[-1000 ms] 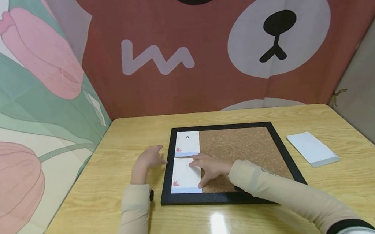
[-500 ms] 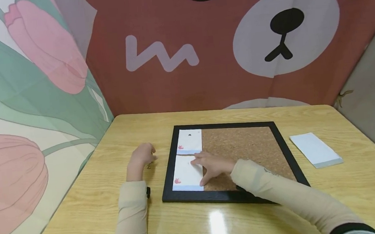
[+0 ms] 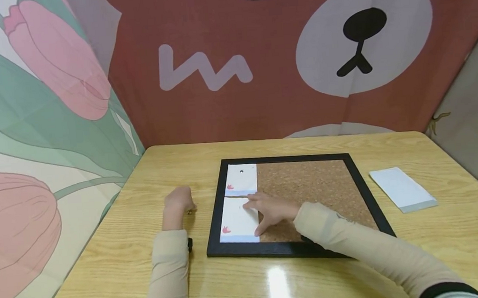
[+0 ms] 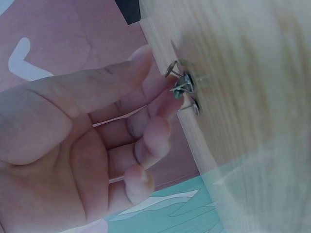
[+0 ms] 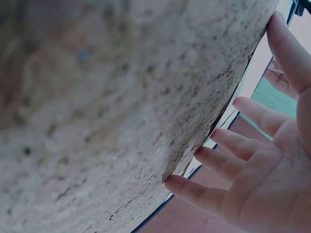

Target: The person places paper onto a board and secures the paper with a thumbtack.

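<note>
My left hand [image 3: 178, 200] is low over the table, left of the black-framed corkboard [image 3: 309, 181]. In the left wrist view, its bent fingers reach a small cluster of metal thumbtacks [image 4: 183, 86] on the wood; thumb and fingertips are apart, and no tack is plainly pinched. On the board's left side, my right hand [image 3: 274, 209] rests spread fingertips on the lower white paper sheet [image 3: 233, 219], which has a small red print and a blue band. Above it lies a matching sheet [image 3: 241, 180] with one tack [image 3: 241, 171] near its top.
A white paper pad or stack [image 3: 402, 190] lies right of the board on the wooden table [image 3: 308, 284]. Behind the table hangs a brown cloth [image 3: 219, 117] with a bear print; floral cloth [image 3: 75, 157] covers the left side.
My left hand has drawn back from the board's left edge to the thumbtacks, its fingers bending downward. My right hand stays on the lower sheet. The head view has shifted slightly.
</note>
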{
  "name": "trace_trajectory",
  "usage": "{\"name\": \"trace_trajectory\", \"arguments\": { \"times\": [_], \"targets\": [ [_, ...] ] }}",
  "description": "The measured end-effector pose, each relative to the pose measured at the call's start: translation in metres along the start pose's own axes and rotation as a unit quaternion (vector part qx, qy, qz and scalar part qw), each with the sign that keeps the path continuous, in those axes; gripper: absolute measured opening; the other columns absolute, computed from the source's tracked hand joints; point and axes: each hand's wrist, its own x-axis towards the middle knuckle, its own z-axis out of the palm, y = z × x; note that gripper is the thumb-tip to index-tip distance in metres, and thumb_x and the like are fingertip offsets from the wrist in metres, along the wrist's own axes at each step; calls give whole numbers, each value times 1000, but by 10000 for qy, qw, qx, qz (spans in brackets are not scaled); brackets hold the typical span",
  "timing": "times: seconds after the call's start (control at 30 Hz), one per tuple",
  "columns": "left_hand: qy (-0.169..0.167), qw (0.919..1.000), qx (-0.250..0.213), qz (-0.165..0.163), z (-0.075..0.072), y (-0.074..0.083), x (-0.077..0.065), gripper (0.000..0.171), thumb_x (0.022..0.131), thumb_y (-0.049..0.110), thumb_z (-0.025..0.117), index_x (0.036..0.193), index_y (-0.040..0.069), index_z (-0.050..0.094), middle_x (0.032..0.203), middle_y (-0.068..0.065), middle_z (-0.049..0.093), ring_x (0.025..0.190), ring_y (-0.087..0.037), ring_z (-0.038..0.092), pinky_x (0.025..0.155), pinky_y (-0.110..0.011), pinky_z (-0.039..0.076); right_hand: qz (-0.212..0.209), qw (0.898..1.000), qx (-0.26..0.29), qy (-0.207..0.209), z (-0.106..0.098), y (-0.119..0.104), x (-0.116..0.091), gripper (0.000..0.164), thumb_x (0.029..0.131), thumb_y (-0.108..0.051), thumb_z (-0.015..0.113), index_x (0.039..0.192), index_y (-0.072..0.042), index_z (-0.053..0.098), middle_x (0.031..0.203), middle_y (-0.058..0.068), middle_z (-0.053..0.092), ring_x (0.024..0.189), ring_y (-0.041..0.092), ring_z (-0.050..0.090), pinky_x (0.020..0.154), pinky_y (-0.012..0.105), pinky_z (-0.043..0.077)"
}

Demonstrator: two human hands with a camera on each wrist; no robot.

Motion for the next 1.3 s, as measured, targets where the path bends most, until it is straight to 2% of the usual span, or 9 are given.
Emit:
{"name": "trace_trajectory", "arguments": {
  "times": [0.1, 0.27, 0.47, 0.6, 0.7, 0.87, 1.03, 1.17, 1.3],
  "targets": [
    [-123, 9999, 66, -13, 0, 1, -1, 24, 78, 17, 70, 90, -2, 62, 76, -10, 60, 63, -19, 52, 62, -38, 47, -20, 10000, -1, -3, 1, 0, 0, 74, 68, -38, 75, 130, -9, 45, 141, 16, 26, 129, 32, 21, 98, 54, 20],
    [-168, 9997, 145, 39, 2, 1, 1, 13, 78, 12, 68, 73, 3, 59, 70, -8, 57, 61, -19, 52, 57, -34, 45, -62, 10000, 19, 12, 0, 0, 0, 74, 69, -37, 75, 130, -8, 45, 141, 17, 26, 129, 32, 21, 98, 53, 21],
    [-222, 9997, 57, 74, 5, -2, 1, 19, 74, 2, 66, 92, -2, 61, 79, -11, 58, 62, -19, 50, 53, -30, 41, -61, 10000, 45, 14, -1, 0, 0, 73, 69, -35, 75, 130, -7, 45, 141, 18, 27, 129, 33, 21, 99, 52, 21],
    [-231, 9995, 116, 182, 4, 0, -1, 2, 76, 2, 64, 76, 0, 63, 66, -8, 56, 55, -17, 46, 49, -28, 39, -18, 10000, 30, 50, -1, 0, 1, 74, 68, -35, 76, 129, -6, 46, 141, 18, 27, 129, 32, 22, 100, 50, 20],
    [-162, 9994, 139, 260, 2, 3, -2, 22, 76, 0, 60, 56, 6, 54, 52, -3, 47, 48, -15, 38, 45, -27, 34, 10, 10000, -15, 75, 0, 0, 1, 75, 68, -35, 76, 128, -5, 45, 140, 18, 28, 129, 31, 22, 101, 47, 20],
    [25, 9993, 44, 376, 1, 5, -3, 35, 78, 2, 60, 49, 11, 42, 46, 1, 35, 44, -12, 32, 43, -25, 31, 22, 9999, -47, 90, 1, 1, 2, 75, 68, -36, 76, 128, -4, 45, 140, 17, 29, 129, 30, 23, 101, 45, 22],
    [347, 9966, -237, 711, 2, 7, -1, 37, 81, 2, 57, 48, 11, 42, 44, 3, 33, 41, -10, 29, 41, -22, 28, 91, 9999, -51, 81, 1, 1, 3, 74, 67, -37, 76, 127, -4, 46, 139, 16, 30, 128, 29, 24, 101, 44, 22],
    [602, 9924, -546, 928, 2, 10, 1, 38, 76, 1, 56, 45, 12, 37, 43, 4, 27, 40, -9, 23, 39, -22, 23, 175, 9998, -79, 54, 2, 1, 3, 74, 68, -37, 76, 127, -5, 46, 140, 15, 30, 129, 29, 24, 101, 44, 22],
    [758, 9878, -787, 1112, 0, 17, 1, 29, 73, 4, 60, 49, 11, 44, 46, 4, 36, 42, -9, 32, 41, -23, 28, 201, 9997, -83, 59, 2, 1, 3, 74, 68, -37, 76, 128, -5, 46, 140, 15, 30, 129, 29, 23, 101, 44, 22]
  ]
}}
